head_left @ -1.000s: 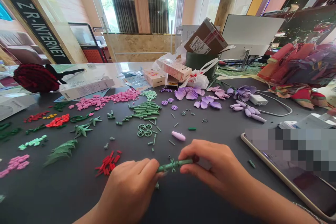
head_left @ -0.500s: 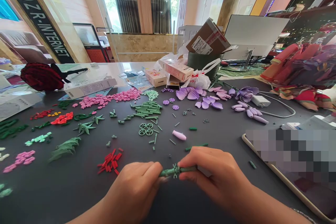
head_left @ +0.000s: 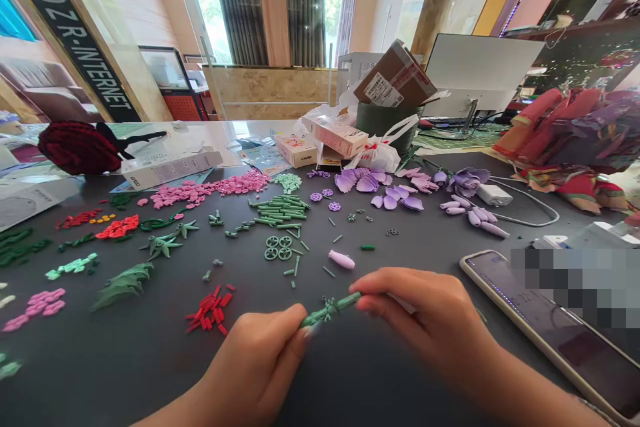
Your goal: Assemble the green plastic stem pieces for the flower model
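Observation:
Between my two hands is a green toy-brick flower stem (head_left: 345,303), tilted up to the right, with a clip-like collar (head_left: 330,309) around its middle. My left hand (head_left: 260,353) pinches the lower left end between thumb and forefinger. At the upper right end, the fingertips of my right hand (head_left: 425,310) are closed on the stem. Just beyond it on the dark table lie a pale purple bud piece (head_left: 341,259) and a short dark green rod (head_left: 367,247). A heap of red pieces (head_left: 210,309) lies beyond my left hand.
Green rods (head_left: 283,208), green rings (head_left: 278,247), purple petals (head_left: 395,196) and pink pieces (head_left: 210,188) spread across the table. A phone (head_left: 540,327) lies at right. Small boxes (head_left: 340,137) and a dark green bin (head_left: 385,123) stand behind. Leaf pieces (head_left: 125,283) lie at left.
My right hand has risen slightly and moved its grip out to the stem's end, showing more of it. The stem now slants up to the right. My left hand still pinches its other end.

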Action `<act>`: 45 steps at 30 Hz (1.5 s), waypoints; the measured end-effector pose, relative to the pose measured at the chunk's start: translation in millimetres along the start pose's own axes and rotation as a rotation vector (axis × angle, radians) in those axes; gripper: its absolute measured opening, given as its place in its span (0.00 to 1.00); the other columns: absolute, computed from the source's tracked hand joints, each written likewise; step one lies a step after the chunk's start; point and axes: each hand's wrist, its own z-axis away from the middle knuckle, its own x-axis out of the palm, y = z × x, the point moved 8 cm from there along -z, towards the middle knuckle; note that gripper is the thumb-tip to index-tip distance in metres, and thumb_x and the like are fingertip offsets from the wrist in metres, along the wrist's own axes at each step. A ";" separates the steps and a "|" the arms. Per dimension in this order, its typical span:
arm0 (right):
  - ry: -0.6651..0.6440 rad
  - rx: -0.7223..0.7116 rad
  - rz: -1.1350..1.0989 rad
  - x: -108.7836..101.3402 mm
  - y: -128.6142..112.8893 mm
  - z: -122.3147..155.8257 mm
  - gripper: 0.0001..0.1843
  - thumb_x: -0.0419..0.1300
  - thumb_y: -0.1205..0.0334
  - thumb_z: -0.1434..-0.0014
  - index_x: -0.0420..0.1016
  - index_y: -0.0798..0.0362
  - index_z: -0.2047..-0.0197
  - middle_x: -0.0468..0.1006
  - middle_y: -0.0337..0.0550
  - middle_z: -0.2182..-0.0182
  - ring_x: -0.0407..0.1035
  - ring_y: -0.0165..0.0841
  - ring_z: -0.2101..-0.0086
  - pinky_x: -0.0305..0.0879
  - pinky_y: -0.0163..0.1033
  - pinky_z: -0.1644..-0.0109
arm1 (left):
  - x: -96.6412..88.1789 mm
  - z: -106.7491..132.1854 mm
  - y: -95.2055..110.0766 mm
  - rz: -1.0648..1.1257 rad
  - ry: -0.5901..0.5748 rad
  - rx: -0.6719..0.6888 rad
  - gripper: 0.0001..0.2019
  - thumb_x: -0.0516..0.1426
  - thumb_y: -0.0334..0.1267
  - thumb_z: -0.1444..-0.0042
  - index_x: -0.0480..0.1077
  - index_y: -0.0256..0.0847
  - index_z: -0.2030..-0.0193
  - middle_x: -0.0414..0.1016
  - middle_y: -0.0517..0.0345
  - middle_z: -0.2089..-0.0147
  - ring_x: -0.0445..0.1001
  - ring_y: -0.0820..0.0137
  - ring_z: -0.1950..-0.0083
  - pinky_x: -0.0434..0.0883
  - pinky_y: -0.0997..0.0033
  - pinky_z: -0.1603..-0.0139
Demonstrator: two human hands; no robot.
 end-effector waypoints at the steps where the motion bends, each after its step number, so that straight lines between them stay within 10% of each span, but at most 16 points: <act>1: 0.032 -0.028 0.038 -0.9 -2.0 1.7 0.12 0.53 0.62 0.33 0.74 0.54 0.66 0.78 0.34 0.77 0.72 0.23 0.78 0.66 0.24 0.72 | 0.9 0.2 -0.7 0.021 -0.013 -0.015 0.14 0.44 0.32 0.36 0.54 0.43 0.74 0.55 0.69 0.81 0.57 0.77 0.82 0.53 0.76 0.80; 11: 0.059 -0.320 0.512 7.0 -41.9 9.8 0.21 0.42 0.75 0.33 0.76 0.66 0.64 0.80 0.50 0.76 0.73 0.33 0.79 0.67 0.36 0.77 | 8.8 -1.4 -4.5 0.201 -0.137 -0.151 0.16 0.41 0.38 0.34 0.57 0.41 0.75 0.57 0.67 0.79 0.57 0.76 0.80 0.55 0.76 0.77; 23: -0.080 -0.412 0.562 9.4 -53.2 15.2 0.21 0.45 0.80 0.37 0.79 0.59 0.67 0.82 0.46 0.76 0.74 0.34 0.79 0.72 0.35 0.76 | 6.8 7.0 4.2 0.023 -0.097 -0.123 0.20 0.38 0.42 0.32 0.62 0.42 0.72 0.66 0.63 0.78 0.63 0.74 0.77 0.62 0.77 0.74; 45: 0.088 -0.375 0.371 10.8 -39.1 31.3 0.13 0.50 0.73 0.35 0.73 0.62 0.53 0.80 0.47 0.74 0.74 0.33 0.74 0.72 0.35 0.69 | 9.5 7.7 9.7 0.076 -0.086 -0.047 0.15 0.41 0.36 0.34 0.55 0.42 0.73 0.59 0.67 0.78 0.57 0.76 0.79 0.56 0.77 0.76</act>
